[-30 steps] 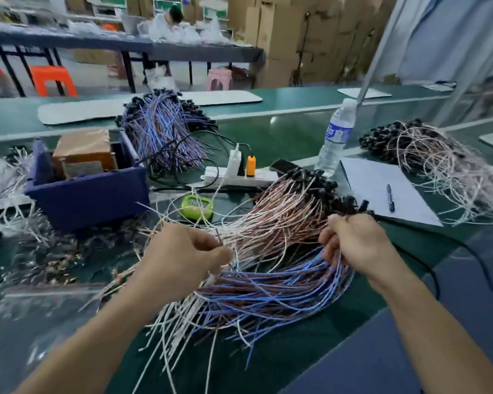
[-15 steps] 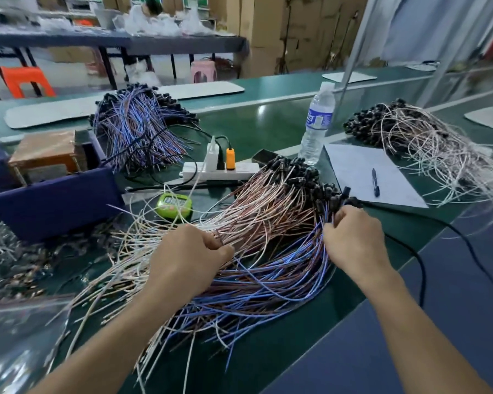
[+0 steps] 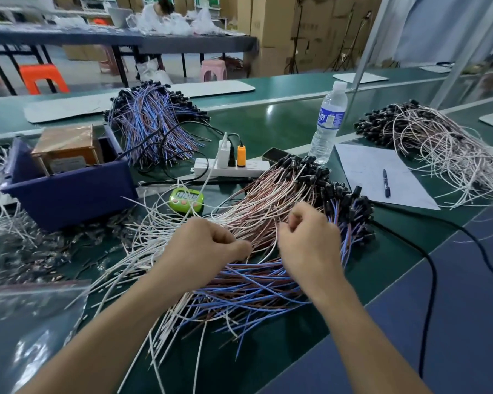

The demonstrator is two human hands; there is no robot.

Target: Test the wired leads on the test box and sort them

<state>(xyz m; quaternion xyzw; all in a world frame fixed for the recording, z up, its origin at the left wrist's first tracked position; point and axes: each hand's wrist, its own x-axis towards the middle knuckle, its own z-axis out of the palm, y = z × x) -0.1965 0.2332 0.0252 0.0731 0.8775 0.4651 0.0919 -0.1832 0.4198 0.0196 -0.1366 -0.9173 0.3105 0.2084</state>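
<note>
Both hands down in the middle pile of leads, close together. Left hand curled nearly to a fist, fingertips pinched among the white and pink leads, seemingly to pull one free; exactly which strand cannot be told. Right hand likewise curled, thumb and forefinger nipped together just above the pile, perhaps on a single wire, too fine to confirm. Held near each other probably so as to tease one lead out of the tangle without dragging its neighbours.

Black plug ends all fanned to the far right of the pile, bare tails toward the body: handy for picking by the wire. Sorted-looking bundles kept well apart, blue ones far left, white ones far right. Test box sitting in the blue bin at left, within reach but not in use now. Timer between bin and pile; paper with pen at right, likely for tallying.
</note>
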